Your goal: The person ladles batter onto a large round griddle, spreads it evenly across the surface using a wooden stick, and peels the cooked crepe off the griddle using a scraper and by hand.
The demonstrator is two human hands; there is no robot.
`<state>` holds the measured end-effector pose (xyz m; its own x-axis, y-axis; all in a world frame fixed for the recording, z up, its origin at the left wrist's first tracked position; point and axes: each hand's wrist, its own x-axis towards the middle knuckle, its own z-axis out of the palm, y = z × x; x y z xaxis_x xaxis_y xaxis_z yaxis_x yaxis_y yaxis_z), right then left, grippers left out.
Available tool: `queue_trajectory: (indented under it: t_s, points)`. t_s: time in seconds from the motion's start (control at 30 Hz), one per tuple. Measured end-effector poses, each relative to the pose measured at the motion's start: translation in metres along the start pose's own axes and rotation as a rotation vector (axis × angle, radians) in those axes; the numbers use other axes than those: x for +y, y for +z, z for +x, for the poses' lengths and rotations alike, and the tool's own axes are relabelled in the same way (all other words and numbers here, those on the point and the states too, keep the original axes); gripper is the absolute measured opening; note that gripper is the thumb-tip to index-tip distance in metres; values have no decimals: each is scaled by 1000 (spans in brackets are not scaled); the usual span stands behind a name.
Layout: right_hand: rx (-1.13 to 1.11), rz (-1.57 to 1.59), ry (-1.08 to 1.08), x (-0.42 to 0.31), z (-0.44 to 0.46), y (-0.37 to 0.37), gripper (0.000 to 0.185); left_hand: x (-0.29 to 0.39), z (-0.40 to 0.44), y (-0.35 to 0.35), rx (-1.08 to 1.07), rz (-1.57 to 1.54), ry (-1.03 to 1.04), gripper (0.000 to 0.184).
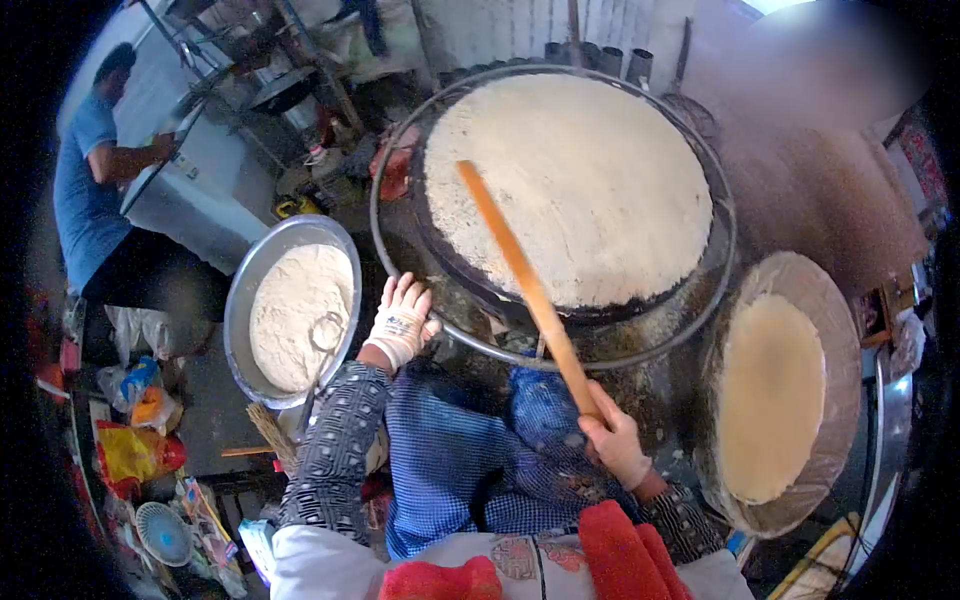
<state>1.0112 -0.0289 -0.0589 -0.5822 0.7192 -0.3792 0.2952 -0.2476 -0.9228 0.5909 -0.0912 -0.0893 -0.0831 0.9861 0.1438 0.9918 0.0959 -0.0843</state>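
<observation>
My right hand (pixel 616 446), in a thin glove, is wrapped round the lower end of a long flat wooden stick (pixel 530 285). The stick slants up and left over a large round griddle, whose surface bears a pale spread layer of batter (pixel 590 180). My left hand (pixel 401 318), in a white glove, rests at the metal ring (pixel 480 343) around the griddle, fingers stretched out and holding nothing. Left of it stands a metal basin (pixel 240 330) of pale dough (pixel 295 310), with a ladle partly sunk in it.
On the right stands a plastic-lined tub (pixel 842 390) with a smooth tan batter (pixel 770 400). Another person (pixel 95 190) in a blue shirt sits at the upper left. Bags (pixel 135 450) and a small basket (pixel 164 533) lie at the lower left.
</observation>
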Motion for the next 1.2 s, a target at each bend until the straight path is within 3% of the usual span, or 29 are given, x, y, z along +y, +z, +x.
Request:
queue_trajectory:
  t_s: [0.07, 0.1, 0.13, 0.17, 0.23, 0.27, 0.3, 0.37, 0.4, 0.47, 0.53, 0.6, 0.67, 0.73, 0.8, 0.87, 0.93, 1.0, 1.07, 1.1, 1.2]
  points:
    - [-108, -76, 11, -21, -2, 10, 59, 28, 11, -19, -308, 75, -32, 62]
    - [-197, 5, 97, -33, -6, 17, 59, 43, 12, -30, -328, -5, -20, 60]
    - [-235, -39, 93, -40, -9, 23, 59, 65, 12, -29, -368, 274, -16, 56]
    - [-209, -10, 69, -38, -14, 22, 58, 73, 4, 2, -161, 179, -13, 38]
    - [-127, 31, 23, -33, -28, 11, 58, 119, 12, -22, -226, -70, -51, 42]
    - [-65, 43, 3, -28, -35, 0, 58, 149, 14, -37, -232, -68, -85, 42]
    - [-8, 102, -23, -15, -40, -8, 57, 177, 12, -28, -87, -106, -100, 43]
    - [-14, 178, 35, -15, -47, -3, 57, 237, 22, -29, -131, -106, -169, 37]
    - [-11, 213, 53, -17, -47, -2, 57, 259, 24, -47, -149, -455, -189, 37]
    - [21, 245, 26, -18, -56, -9, 56, 291, 14, -9, 251, -410, 163, 53]
    - [118, 212, 7, 2, -72, -31, 56, 293, -6, -25, 210, -719, 266, 61]
    - [170, 180, -47, 10, -100, -56, 59, 282, -1, -76, 255, -667, 164, 62]
    - [222, 156, -36, 18, -127, -66, 59, 271, 29, -101, 309, -570, 280, 67]
    - [254, -24, -194, 68, -144, -73, 59, 270, 73, -114, 245, -458, 418, 80]
    - [299, 190, -198, 78, -152, -74, 60, 272, 117, -122, 252, -384, 596, 95]
    - [329, 811, -40, 59, -160, -58, 63, 283, 155, -119, 265, -310, 663, 97]
    - [410, 613, 46, 54, -145, -41, 64, 293, 186, -98, 211, -313, 706, 99]
    - [410, 565, 59, 61, -125, -28, 64, 289, 196, -56, 1, -168, 706, 96]
    - [340, 668, -2, 72, -105, -22, 65, 269, 202, -40, 21, -159, 715, 96]
    - [324, 533, 69, 61, -98, -27, 65, 253, 202, -42, 27, -132, 699, 98]
    - [147, 586, 229, 23, -79, -27, 63, 203, 187, -45, 65, -129, 548, 98]
